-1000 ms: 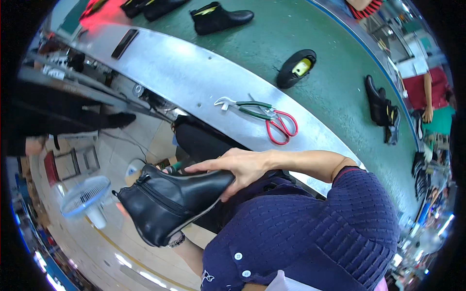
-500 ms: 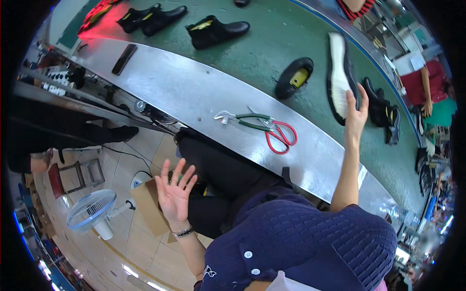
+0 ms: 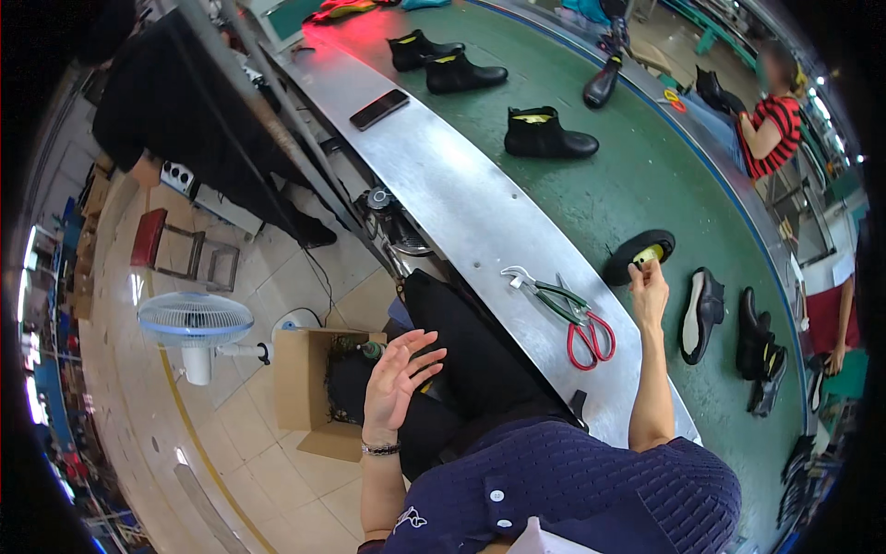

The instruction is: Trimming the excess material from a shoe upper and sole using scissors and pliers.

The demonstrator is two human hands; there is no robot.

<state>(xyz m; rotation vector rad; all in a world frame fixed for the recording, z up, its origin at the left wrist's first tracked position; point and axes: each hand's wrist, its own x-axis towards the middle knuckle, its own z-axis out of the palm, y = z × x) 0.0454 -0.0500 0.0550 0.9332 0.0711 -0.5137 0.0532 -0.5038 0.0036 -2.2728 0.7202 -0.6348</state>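
My right hand point(image 3: 650, 291) reaches over the green bench, its fingers closed on the rim of a black ankle boot point(image 3: 620, 262) with yellow lining, which is seen from above. Just right of it, another black boot point(image 3: 706, 319) lies on its side with its white sole showing. Over my lap, my left hand point(image 3: 399, 383) is raised with fingers apart and nothing in it. Green-handled pincers point(image 3: 551, 295) and red-handled scissors point(image 3: 591, 343) lie together on the metal edge strip, close to my right forearm.
More black boots point(image 3: 549, 134) stand farther up the green surface. A phone point(image 3: 379, 109) rests on the metal strip point(image 3: 443, 166). Down to the left are an open cardboard box point(image 3: 295, 388) and a fan point(image 3: 195, 323). A co-worker in red stripes point(image 3: 773, 134) sits across the bench.
My right hand has let go of the white-soled boot, now lying on its side, and has moved left onto another boot. My left hand has turned, still empty. The view has swung.
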